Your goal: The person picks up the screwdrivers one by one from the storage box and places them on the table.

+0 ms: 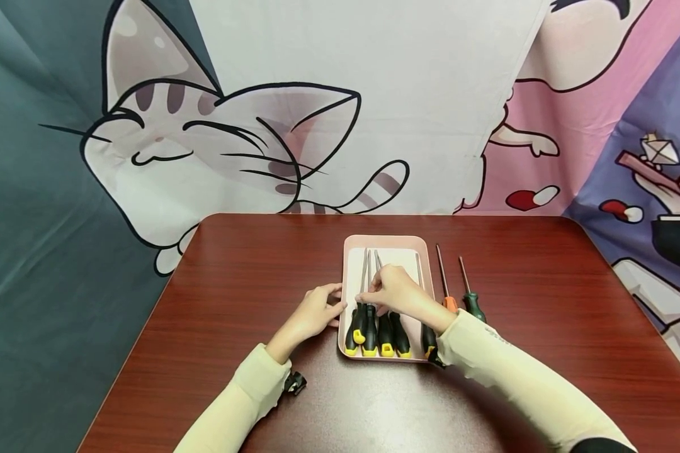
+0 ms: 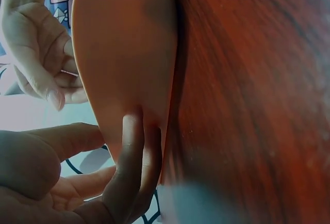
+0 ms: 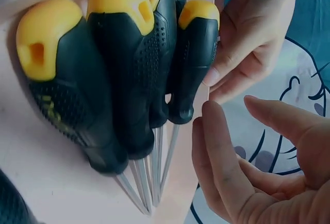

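A pale pink tray [image 1: 385, 241] on the table holds several screwdrivers [image 1: 369, 336] with black and yellow handles, lying side by side with shafts pointing away. My left hand [image 1: 316, 308] holds the tray's left side; in the left wrist view its thumb touches the rim and its fingers [image 2: 133, 136] lie against the outer wall. Above the tray, my right hand [image 1: 399, 290] hovers near the left group of handles. The right wrist view shows its thumb and fingers [image 3: 219, 146] apart, nothing between them, beside the smallest-looking screwdriver [image 3: 196, 59].
Right of the tray lie an orange-handled screwdriver [image 1: 443, 277] and a green-handled screwdriver [image 1: 471, 302]. One black and yellow screwdriver [image 1: 429, 336] lies apart along the tray's right side, partly behind my right wrist. A cartoon-printed cloth [image 1: 430, 94] hangs behind the brown table [image 1: 249, 251].
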Demonstrator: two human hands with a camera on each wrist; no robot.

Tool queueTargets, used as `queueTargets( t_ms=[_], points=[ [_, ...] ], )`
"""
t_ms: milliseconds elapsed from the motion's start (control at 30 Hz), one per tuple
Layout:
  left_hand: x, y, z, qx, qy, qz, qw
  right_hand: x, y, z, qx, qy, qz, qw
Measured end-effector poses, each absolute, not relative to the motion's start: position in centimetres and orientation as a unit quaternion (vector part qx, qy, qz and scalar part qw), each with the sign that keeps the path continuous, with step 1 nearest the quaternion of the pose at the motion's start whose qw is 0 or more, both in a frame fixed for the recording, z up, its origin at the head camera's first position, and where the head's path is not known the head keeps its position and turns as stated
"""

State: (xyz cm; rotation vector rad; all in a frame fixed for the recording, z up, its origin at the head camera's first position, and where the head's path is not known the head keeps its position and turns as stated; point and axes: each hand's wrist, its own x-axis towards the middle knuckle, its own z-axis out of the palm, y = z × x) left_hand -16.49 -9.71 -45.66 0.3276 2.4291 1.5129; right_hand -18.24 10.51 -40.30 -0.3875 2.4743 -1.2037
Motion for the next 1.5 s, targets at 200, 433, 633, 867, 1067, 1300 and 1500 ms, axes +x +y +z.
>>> queueTargets(
  t_ms=[200, 433, 633, 867, 1067, 1300, 1500],
  points=[
    [-16.5, -9.7, -45.7, 0.112, 0.84, 0.515, 0.129, -18.5, 9.8, -40.9, -0.141, 0.886, -0.408, 0.168],
    [-16.5, -9.7, -45.8, 0.113, 0.839, 0.516, 0.132, -18.6, 9.1, -41.3, -0.144, 0.893, -0.391, 0.169],
    [-16.6, -9.7, -45.6, 0.113, 0.839, 0.515, 0.133, -18.6, 8.8, -41.6, -0.152, 0.897, -0.377, 0.174],
    [-16.6, -9.5, -45.5, 0.108, 0.844, 0.509, 0.129, -18.7, 8.4, -41.7, -0.154, 0.897, -0.367, 0.191],
    [-16.5, -9.4, -45.5, 0.106, 0.847, 0.506, 0.124, -18.9, 8.3, -42.0, -0.147, 0.891, -0.381, 0.2],
    [-16.5, -9.4, -45.4, 0.103, 0.85, 0.503, 0.118, -18.9, 8.0, -42.2, -0.153, 0.896, -0.37, 0.191],
    [-16.6, -9.4, -45.5, 0.102, 0.85, 0.505, 0.113, -18.9, 7.8, -41.9, -0.151, 0.905, -0.351, 0.185]
  ],
)
